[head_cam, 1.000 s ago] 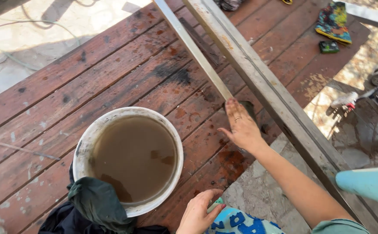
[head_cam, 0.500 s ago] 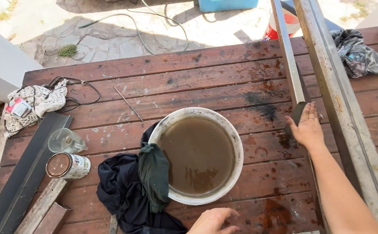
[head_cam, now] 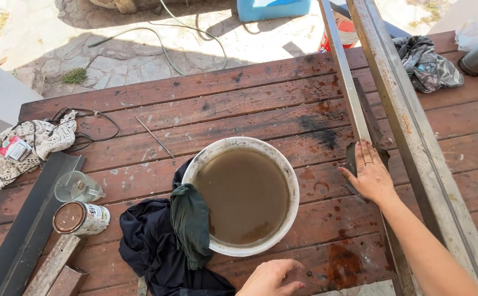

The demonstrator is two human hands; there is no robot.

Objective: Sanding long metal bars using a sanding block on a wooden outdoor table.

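Since before, right hand [head_cam: 371,176] shifts little, fingers flat on dark strip [head_cam: 366,137] beside bucket [head_cam: 282,164]; left hand [head_cam: 274,278], fingers curled and empty, could tip its murky water.

Bare boards of the dark red-brown wooden plank surface [head_cam: 239,104] lie open beyond the round white bucket of muddy brown water [head_cam: 241,195], which fills the middle. A dark green cloth [head_cam: 190,222] over a black rag [head_cam: 150,248] blocks the bucket's left side. Two long grey metal bars [head_cam: 392,104] fence off the right, where the right hand [head_cam: 371,176] rests flat. The left hand [head_cam: 272,277] sits near the front edge, in the narrow strip below the bucket.
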